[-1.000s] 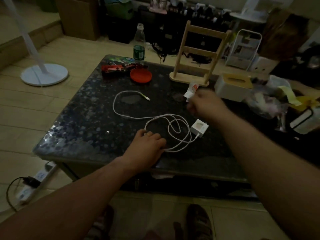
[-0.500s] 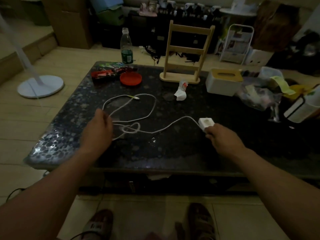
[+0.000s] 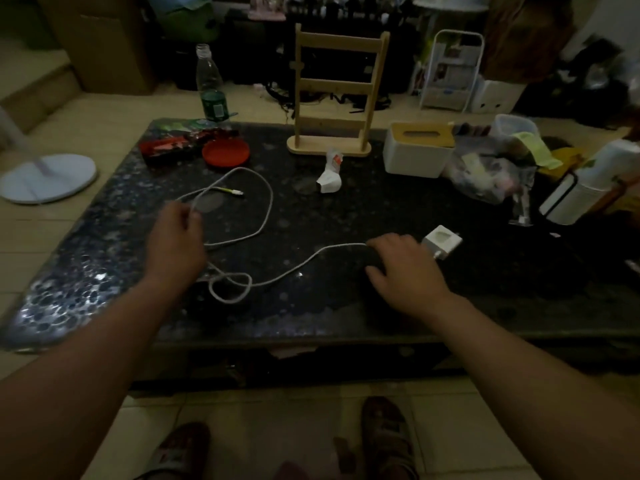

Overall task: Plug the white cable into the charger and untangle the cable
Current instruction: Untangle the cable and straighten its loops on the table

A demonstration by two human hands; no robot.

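The white cable (image 3: 304,266) lies across the dark stone table (image 3: 104,271). It is plugged into the white charger (image 3: 444,241) at the right. From there it runs left to a small loop near the front, then sweeps up in a big loop. Its free plug end (image 3: 237,192) lies at centre left. My left hand (image 3: 176,242) pinches the cable at the left of the big loop. Just left of the charger, my right hand (image 3: 407,268) rests palm down with fingers spread, and the cable passes under its fingertips.
At the back of the table stand a wooden rack (image 3: 332,98), a white tissue box (image 3: 415,152), a red lid (image 3: 225,152) and a crumpled white packet (image 3: 330,176). A bottle (image 3: 211,88) stands behind. Plastic bags (image 3: 485,171) crowd the right side. A fan base (image 3: 45,178) sits on the floor at left.
My right hand has let go of the charger, which now lies just right of it. My left hand has moved up and left along the cable, spreading the loops wider.
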